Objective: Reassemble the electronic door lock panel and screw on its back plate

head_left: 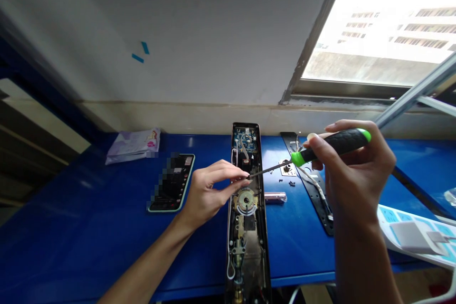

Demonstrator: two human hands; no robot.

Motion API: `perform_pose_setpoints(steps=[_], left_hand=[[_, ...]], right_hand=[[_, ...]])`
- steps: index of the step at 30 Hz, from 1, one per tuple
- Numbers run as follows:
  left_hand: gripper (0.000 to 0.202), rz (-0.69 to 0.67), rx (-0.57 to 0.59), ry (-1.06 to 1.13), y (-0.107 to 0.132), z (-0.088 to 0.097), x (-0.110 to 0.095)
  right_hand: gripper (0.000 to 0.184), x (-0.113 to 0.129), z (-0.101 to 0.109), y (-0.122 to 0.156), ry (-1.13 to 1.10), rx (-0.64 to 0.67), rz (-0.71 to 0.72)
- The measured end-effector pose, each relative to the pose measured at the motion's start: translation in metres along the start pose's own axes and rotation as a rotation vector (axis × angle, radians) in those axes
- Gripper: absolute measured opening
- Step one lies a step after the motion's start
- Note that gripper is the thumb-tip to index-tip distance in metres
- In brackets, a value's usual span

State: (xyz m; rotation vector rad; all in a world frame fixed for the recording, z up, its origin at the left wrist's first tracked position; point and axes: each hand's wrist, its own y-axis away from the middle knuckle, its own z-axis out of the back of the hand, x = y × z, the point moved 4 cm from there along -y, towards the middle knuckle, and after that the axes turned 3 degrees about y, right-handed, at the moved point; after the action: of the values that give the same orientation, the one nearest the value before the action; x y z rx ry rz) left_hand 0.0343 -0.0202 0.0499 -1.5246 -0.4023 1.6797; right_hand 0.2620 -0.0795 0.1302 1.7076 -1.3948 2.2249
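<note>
In my right hand (359, 171), the fingers are wrapped round a screwdriver (335, 146) with a black and green handle. Its thin shaft slants down to the left. My left hand (213, 185) pinches thumb and fingertips together at the screwdriver's tip, around a tiny dark piece too small to name. Both meet just above a long, narrow, opened housing (253, 242), which looks like an electronic door lock. Inside it, a circuit board (245, 138) with white wires sits at the far end, and a round metal disc (246, 199) lies just below my fingertips.
Right of the housing lie several small screws (292, 183), a small metal plate (287, 168), a wrapped cylinder (276, 197) and a black panel (322, 204) with wires. A power strip (386, 221) is at far right. Leftward are a phone (174, 185) and a tissue pack (133, 145).
</note>
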Motion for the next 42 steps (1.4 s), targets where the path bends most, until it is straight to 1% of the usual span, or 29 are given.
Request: perform_pose_setpoints(steps=[2,6,9,13,17,23,31,38,42], left_hand=[[0.017,0.054,-0.019,0.033,-0.001,-0.001,0.0],[0.013,0.15,-0.076,0.063,0.0,0.0,0.002],[0.013,0.206,-0.124,0.084,0.002,0.002,0.005],[0.015,0.256,-0.155,0.088,0.003,0.002,0.006],[0.013,0.238,-0.147,0.059,0.001,0.003,0.001],[0.008,0.208,-0.139,0.012,-0.002,0.007,-0.002],[0.014,0.162,-0.134,0.015,-0.007,0.011,-0.003],[0.009,0.176,-0.158,0.02,-0.004,0.014,0.001],[0.008,0.164,-0.181,0.002,-0.001,0.016,0.002]], right_hand=[[0.028,0.0,-0.002,0.0,-0.017,0.004,-0.024],[0.027,0.002,-0.004,0.0,-0.04,-0.057,-0.04],[0.028,0.003,-0.005,-0.002,-0.065,-0.088,-0.052],[0.028,0.002,-0.008,-0.004,-0.11,-0.085,-0.101],[0.029,0.001,-0.009,-0.005,-0.101,-0.085,-0.111],[0.029,0.0,-0.005,-0.007,-0.07,-0.105,-0.043],[0.031,0.001,-0.011,-0.009,-0.013,-0.094,-0.031],[0.032,-0.002,-0.015,-0.009,-0.063,-0.083,-0.07],[0.035,-0.009,-0.018,-0.006,-0.073,-0.12,-0.128]])
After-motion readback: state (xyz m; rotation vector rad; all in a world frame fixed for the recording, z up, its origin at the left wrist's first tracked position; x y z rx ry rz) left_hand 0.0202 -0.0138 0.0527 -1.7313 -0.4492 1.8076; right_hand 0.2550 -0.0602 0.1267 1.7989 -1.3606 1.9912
